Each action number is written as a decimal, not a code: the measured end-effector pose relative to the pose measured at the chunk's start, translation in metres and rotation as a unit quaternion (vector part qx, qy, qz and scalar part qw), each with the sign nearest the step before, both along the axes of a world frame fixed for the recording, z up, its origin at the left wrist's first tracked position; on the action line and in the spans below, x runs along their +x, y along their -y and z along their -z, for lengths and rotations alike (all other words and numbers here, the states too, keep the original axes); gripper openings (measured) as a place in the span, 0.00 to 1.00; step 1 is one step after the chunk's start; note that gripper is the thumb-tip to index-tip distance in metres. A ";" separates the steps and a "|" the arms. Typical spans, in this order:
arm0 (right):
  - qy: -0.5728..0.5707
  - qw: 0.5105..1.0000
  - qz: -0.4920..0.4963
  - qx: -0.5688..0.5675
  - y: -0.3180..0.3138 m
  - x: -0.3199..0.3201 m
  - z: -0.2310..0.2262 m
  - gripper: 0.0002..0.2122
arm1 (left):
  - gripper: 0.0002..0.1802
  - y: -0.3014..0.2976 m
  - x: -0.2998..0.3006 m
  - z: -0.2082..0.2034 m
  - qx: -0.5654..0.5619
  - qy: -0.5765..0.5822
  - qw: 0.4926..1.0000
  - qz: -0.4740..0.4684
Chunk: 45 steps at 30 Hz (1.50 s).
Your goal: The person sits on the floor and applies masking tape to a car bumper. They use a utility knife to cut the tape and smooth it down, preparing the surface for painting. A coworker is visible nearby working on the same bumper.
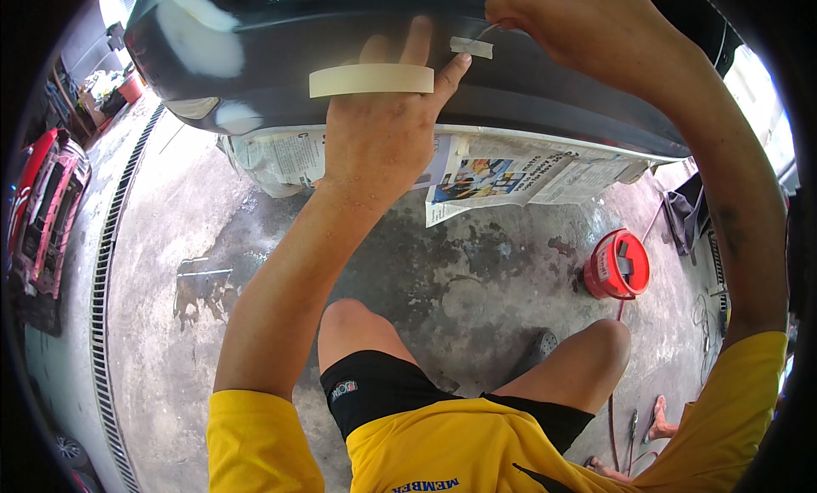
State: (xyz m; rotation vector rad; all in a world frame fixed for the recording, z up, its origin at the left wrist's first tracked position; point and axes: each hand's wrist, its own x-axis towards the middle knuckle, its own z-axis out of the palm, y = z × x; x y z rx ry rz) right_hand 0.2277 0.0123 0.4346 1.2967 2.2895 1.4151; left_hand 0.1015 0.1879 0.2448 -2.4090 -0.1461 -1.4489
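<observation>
In front of me is a dark car bumper [281,76], with pale sanded patches at its left end. My left hand [379,131] is against it, back of the hand toward me. A roll of cream masking tape [372,80] sits around its fingers, which reach up past the roll. The left thumb tip meets the lower edge of a short piece of tape [471,48] stuck on the bumper. Just above and right of that piece, my right hand [562,16] is closed in a pinch; a thin strand shows at its fingertips, too small to name.
Newspaper sheets [502,178] hang under the bumper. A red bucket [606,267] with dark blocks inside stands on the stained concrete floor [408,263], right of my knees. A drain grate [104,263] runs along the left, beside a red car part [51,212]. Another person's foot [658,421] shows lower right.
</observation>
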 end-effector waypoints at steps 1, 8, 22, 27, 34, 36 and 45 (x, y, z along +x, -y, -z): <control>-0.001 1.000 0.000 0.000 0.000 0.001 0.001 0.07 | 0.41 0.001 0.000 -0.001 0.000 -0.001 1.000 0.000; 0.000 1.000 -0.005 0.001 -0.001 0.000 0.000 0.07 | 0.42 0.000 -0.001 -0.002 0.005 0.005 1.000 -0.003; 0.006 1.000 -0.015 0.010 -0.001 0.003 0.001 0.08 | 0.42 0.003 -0.003 -0.003 -0.002 -0.012 1.000 -0.013; 0.009 1.000 -0.020 0.014 -0.001 0.003 0.003 0.08 | 0.42 0.002 -0.004 -0.003 -0.003 -0.015 1.000 -0.013; 0.011 0.999 -0.028 0.025 -0.001 0.006 0.007 0.08 | 0.42 0.001 -0.003 -0.004 0.003 -0.014 1.000 -0.007; 0.010 0.999 -0.029 0.029 0.000 0.007 0.008 0.08 | 0.42 0.002 -0.003 -0.004 0.002 -0.014 1.000 -0.005; 0.013 0.997 -0.049 0.056 -0.001 0.016 0.020 0.09 | 0.42 0.000 -0.004 -0.002 0.004 -0.017 1.000 -0.013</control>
